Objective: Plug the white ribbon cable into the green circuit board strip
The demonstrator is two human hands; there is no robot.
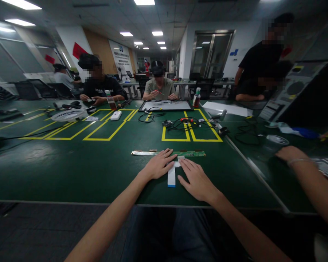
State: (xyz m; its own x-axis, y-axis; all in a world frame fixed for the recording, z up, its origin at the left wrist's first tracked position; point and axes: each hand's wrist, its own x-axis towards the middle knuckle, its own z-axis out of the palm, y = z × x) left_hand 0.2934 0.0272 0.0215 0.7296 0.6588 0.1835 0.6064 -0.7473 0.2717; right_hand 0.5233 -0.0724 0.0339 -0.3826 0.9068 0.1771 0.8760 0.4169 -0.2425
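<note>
Near the front edge of the green tabletop, seen from the head, two bare hands meet over a long, thin circuit board lying crosswise. The left hand is palm down, its fingers stretched forward and slightly spread. Some of its fingertips lie across the middle of the board, and the lowest one reaches the upper part of a white ribbon cable. A ring circles one finger.

The right hand comes in from the other side, its long fingers nearly side by side and their tips at the bend of the cable, just below a small pale connector at the board's edge. Its thumb stands well away from these fingers, beside the cable. Whether either hand presses on the cable or merely rests there, I cannot tell. The lower strip of cable runs toward the person, ending in a blue band, with a bare gap between it and the right thumb.

Beyond the board, yellow tape marks out boxes, with black wires lying across some of them. Farther back, a person sits behind a framed panel. At right, a neighbour's arm rests near a clear cup.
</note>
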